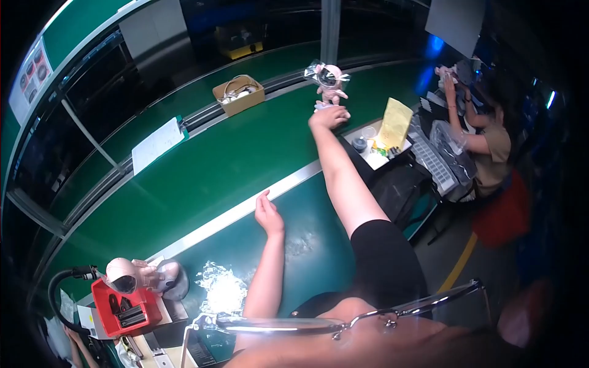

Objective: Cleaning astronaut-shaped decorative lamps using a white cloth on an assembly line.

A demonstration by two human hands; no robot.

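Observation:
A pink astronaut-like figurine (331,94) with a dark visor and clear plastic wrap around its head stands at the far side of the green belt surface. My right hand (330,118), arm stretched out, has its fingers closed at the figurine's pale base; the fingertips are partly hidden. Closer in, my left hand (268,214) hovers by the white edge strip (227,216), fingers extended and nothing visible in them. A crumpled sheet of clear plastic (222,289) shines on the teal table to the left of my left forearm. Another pink figurine (121,273) with a grey base is at the lower left.
A red bin (148,311) with dark parts sits at the lower left, beside a black flexible hose (54,291). A cardboard box (245,101) and a white sheet (158,146) lie along the far rail. A tray (375,162) and a co-worker (491,150) are at the right.

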